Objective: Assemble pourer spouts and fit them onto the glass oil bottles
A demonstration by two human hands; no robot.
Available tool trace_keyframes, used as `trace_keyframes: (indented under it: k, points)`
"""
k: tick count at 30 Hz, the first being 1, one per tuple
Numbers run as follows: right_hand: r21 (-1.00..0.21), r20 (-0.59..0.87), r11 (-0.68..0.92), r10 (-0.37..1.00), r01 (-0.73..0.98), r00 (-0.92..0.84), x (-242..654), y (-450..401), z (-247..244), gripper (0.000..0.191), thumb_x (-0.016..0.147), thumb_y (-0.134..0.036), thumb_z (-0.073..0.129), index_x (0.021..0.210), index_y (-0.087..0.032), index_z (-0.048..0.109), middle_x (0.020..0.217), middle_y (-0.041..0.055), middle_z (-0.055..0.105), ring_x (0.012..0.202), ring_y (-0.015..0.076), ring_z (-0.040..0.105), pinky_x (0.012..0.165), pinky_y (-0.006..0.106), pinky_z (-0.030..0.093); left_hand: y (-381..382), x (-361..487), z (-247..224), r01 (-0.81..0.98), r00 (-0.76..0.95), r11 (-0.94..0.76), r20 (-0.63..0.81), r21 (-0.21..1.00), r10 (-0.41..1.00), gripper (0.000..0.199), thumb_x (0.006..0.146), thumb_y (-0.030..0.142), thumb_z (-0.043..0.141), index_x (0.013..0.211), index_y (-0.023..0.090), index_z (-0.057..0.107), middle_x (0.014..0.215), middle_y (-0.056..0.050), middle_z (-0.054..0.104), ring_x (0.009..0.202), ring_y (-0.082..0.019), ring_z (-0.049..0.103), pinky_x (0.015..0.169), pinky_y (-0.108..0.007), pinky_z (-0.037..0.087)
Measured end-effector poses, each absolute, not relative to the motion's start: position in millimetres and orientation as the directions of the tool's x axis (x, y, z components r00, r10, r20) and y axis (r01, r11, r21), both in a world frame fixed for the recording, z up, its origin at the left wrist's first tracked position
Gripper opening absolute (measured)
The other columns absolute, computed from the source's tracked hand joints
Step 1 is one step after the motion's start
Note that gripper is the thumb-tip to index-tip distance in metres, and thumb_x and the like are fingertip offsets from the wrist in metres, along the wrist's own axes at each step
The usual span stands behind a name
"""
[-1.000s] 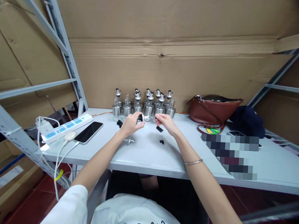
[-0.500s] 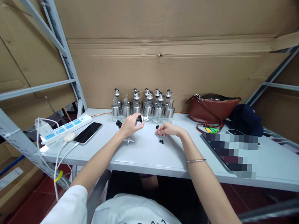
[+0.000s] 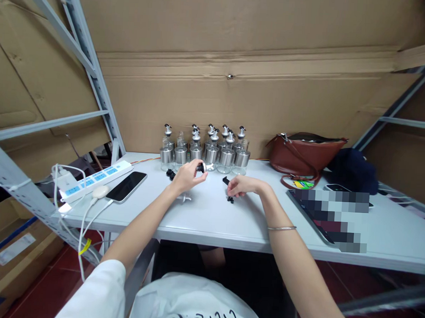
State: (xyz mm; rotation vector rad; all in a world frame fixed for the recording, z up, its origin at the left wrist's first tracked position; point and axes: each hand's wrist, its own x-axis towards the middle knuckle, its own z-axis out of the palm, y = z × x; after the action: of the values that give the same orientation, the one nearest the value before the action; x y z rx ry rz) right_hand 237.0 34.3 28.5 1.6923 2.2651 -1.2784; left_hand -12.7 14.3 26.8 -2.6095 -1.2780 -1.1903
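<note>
Left hand [image 3: 188,176] is pinching a black-and-white fitting [image 3: 201,168] at its 2 o'clock. Right hand [image 3: 243,185] is bunching up just beside small black parts [image 3: 231,200] at its 7 o'clock; can't tell if gripping. Probably picking; next move is calling for a fine pinch.

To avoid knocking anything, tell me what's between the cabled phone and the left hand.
In the head view, small black parts lie on the tabletop between the phone and left hand, nearer the hand.
</note>
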Motion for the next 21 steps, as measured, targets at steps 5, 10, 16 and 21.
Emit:
trace_keyframes:
  k: [5,10,16,21]
  points:
    - [-0.597,-0.501,0.02,0.772,0.802,-0.392,237.4,33.8,29.5,0.03,0.093,-0.032,0.057,0.118,-0.016,0.058,0.119,0.0085,0.061,0.099,0.0207,0.063,0.083,0.041,0.054,15.2,-12.5,26.4,0.675,0.383,-0.671,0.632,0.306,0.673,0.028,0.092,0.038,0.055,0.106,0.014,0.059,0.089,-0.003,0.064,0.073,-0.014,0.062,0.071,-0.033,0.054]
    - [-0.631,-0.526,-0.021,0.747,0.776,-0.407,237.7,33.8,26.6,0.03,0.093,-0.032,0.058,0.118,-0.016,0.058,0.117,0.0084,0.061,0.098,0.0206,0.063,0.082,0.041,0.055,15.5,-12.4,26.2,0.681,0.383,-0.667,0.628,0.304,0.678,0.028,0.093,0.039,0.055,0.106,0.014,0.059,0.089,-0.003,0.064,0.072,-0.014,0.061,0.071,-0.033,0.054]
    - [-0.642,-0.55,-0.047,0.724,0.765,-0.416,237.9,33.3,24.1,0.03,0.093,-0.032,0.058,0.118,-0.016,0.058,0.117,0.0082,0.061,0.098,0.0207,0.063,0.082,0.041,0.055,14.4,-12.6,26.9,0.689,0.385,-0.66,0.619,0.3,0.684,0.028,0.093,0.038,0.055,0.106,0.014,0.059,0.09,-0.003,0.064,0.073,-0.014,0.062,0.071,-0.033,0.054]
    - [-0.639,-0.561,-0.041,0.708,0.768,-0.429,238.6,32.4,25.5,0.03,0.092,-0.032,0.058,0.118,-0.016,0.058,0.117,0.0082,0.061,0.098,0.0209,0.063,0.082,0.041,0.055,14.1,-12.3,27.2,0.69,0.388,-0.661,0.62,0.295,0.682,0.028,0.093,0.039,0.055,0.106,0.014,0.059,0.089,-0.003,0.064,0.073,-0.014,0.062,0.072,-0.034,0.054]
